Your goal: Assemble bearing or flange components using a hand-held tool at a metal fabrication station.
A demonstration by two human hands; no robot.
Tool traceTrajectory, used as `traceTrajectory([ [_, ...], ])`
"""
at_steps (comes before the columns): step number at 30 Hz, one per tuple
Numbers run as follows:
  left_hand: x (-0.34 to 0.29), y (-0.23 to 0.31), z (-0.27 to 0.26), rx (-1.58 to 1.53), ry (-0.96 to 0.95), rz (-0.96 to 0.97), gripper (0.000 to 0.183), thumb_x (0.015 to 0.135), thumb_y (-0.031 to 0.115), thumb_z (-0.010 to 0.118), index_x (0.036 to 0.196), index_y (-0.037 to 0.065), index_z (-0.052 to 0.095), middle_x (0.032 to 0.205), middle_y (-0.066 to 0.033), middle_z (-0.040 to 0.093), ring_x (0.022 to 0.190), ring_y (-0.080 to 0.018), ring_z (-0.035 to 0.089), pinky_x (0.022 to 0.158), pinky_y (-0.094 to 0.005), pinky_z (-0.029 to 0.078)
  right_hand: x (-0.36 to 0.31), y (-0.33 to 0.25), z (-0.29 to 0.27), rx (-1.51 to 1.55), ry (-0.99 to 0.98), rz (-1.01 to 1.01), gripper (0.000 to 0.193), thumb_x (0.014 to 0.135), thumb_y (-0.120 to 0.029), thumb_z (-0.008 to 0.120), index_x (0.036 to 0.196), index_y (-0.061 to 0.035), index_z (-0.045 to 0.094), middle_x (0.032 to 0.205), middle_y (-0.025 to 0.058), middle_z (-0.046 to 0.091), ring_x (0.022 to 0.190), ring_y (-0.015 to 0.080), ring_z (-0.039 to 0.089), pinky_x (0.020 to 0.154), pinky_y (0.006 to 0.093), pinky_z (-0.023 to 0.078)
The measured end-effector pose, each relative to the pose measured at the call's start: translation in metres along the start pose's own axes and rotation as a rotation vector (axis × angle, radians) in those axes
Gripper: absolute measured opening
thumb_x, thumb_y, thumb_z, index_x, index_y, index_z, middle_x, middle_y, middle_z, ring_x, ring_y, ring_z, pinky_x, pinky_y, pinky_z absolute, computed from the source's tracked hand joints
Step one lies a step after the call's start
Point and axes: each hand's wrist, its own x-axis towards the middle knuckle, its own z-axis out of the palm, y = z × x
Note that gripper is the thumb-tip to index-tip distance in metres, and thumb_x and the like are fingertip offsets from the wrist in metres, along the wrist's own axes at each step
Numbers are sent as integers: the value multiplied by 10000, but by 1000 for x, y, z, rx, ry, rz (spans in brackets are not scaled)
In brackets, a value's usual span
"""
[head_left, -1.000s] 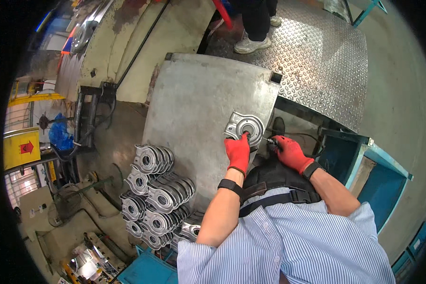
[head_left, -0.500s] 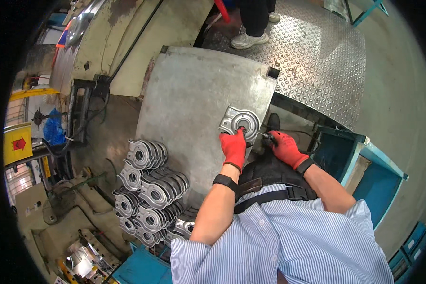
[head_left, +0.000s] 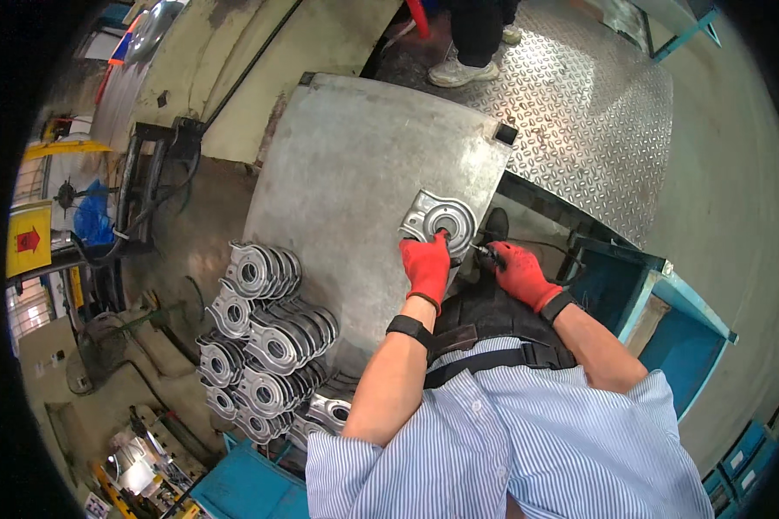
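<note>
A stamped silver metal bracket [head_left: 430, 206] with a round ringed opening lies at the right edge of a grey metal table [head_left: 355, 164]. My left hand [head_left: 426, 266], in a red glove, is closed on its near side, with fingers at the central opening. In my red-gloved right hand [head_left: 524, 277] is a small dark handheld tool [head_left: 492, 253]. Its thin tip points at the bracket's right rim; whether it touches the metal is too small to tell. Several stacks of similar brackets [head_left: 277, 342] stand on the table's near left part.
Blue open-topped bins [head_left: 701, 333] stand to my right, and a blue surface [head_left: 253, 484] lies at lower left. Beyond the table, another person's shoe [head_left: 464, 73] rests on a diamond-plate metal platform [head_left: 584, 130]. Machinery with a dark frame [head_left: 147, 173] borders the left.
The view has shifted slightly, so the table and stacks sit a little differently in the picture. Both hands keep nearly the same hold at the bracket.
</note>
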Motion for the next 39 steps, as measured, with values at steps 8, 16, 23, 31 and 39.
traceTrajectory([
  [8,-12,19,-3,75,38,-80,594,728,314,713,1043,-120,456,1028,-284,567,993,-404,553,846,-427,434,1,-4,-6,-32,-40,39,379,753,-162,623,1105,-53,532,1032,183,598,983,364,559,828,428,459],
  [16,4,-9,16,164,38,70,599,712,356,691,1049,-97,489,1060,-283,552,1008,-418,542,843,-453,446,-2,3,-3,-78,6,9,399,767,-142,626,1149,-61,541,1056,199,600,986,366,571,848,425,452],
  [23,-16,10,-50,-139,-6,-167,613,696,318,703,1059,-113,463,1034,-289,557,1002,-380,560,837,-430,457,-5,-3,-20,35,96,-29,331,799,-60,595,1126,-31,558,956,169,629,885,296,597,789,365,462],
  [31,-47,28,-249,-169,223,29,635,663,320,780,1060,-85,495,986,-216,598,906,-284,602,739,-372,487,-16,54,-12,180,33,92,357,818,-59,606,1166,-8,541,1016,196,619,953,309,589,822,361,449],
  [39,27,-119,-438,115,468,-39,652,636,362,783,991,-126,538,972,-282,615,930,-369,607,764,-394,474,-27,49,-11,136,17,101,388,813,-65,613,1184,15,528,1040,215,624,972,333,607,839,378,459],
])
